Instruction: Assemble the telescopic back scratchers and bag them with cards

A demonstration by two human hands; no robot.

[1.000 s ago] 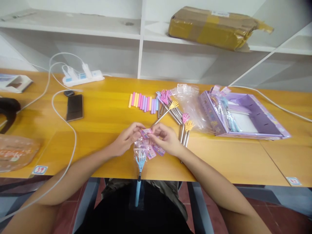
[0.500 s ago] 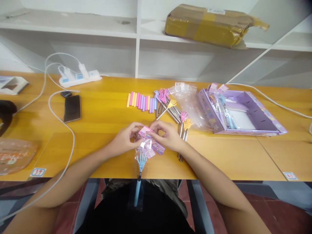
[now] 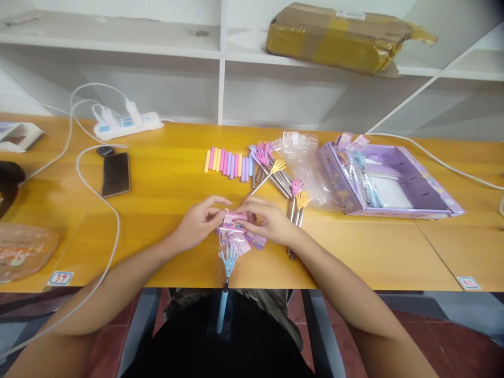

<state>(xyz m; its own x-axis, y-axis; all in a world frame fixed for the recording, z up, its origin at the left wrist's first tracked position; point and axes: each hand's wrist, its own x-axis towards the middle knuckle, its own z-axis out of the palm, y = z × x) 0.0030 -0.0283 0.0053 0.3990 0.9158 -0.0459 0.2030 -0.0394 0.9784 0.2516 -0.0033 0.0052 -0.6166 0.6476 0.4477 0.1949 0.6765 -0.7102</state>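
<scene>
My left hand (image 3: 200, 223) pinches the upper left edge of a pink header card (image 3: 235, 219), thumb and index finger close together. From the other side my right hand (image 3: 268, 220) holds the same card, its fingers bent over the top. Below it hangs a clear plastic bag (image 3: 222, 317) with a blue back scratcher (image 3: 228, 262) inside, its hand-shaped head up and its handle past the table edge, against the black shirt. Further pink and purple cards (image 3: 255, 240) lie beneath my hands. Beyond them are several back scratchers (image 3: 277, 167) with metal rods and pink, yellow or blue heads.
Several coloured handle sleeves (image 3: 229, 164) lie in a row. A purple display box (image 3: 397, 212) with bagged scratchers stands right, beside clear plastic bags (image 3: 305, 163). A phone (image 3: 116, 174), white cable (image 3: 118, 226) and power strip (image 3: 129, 126) are left. A taped carton (image 3: 334, 39) sits on the shelf.
The card has turned straighter and flatter across the top of the bag. My left index finger has stretched out above it, and my right fingers have moved slightly left over it.
</scene>
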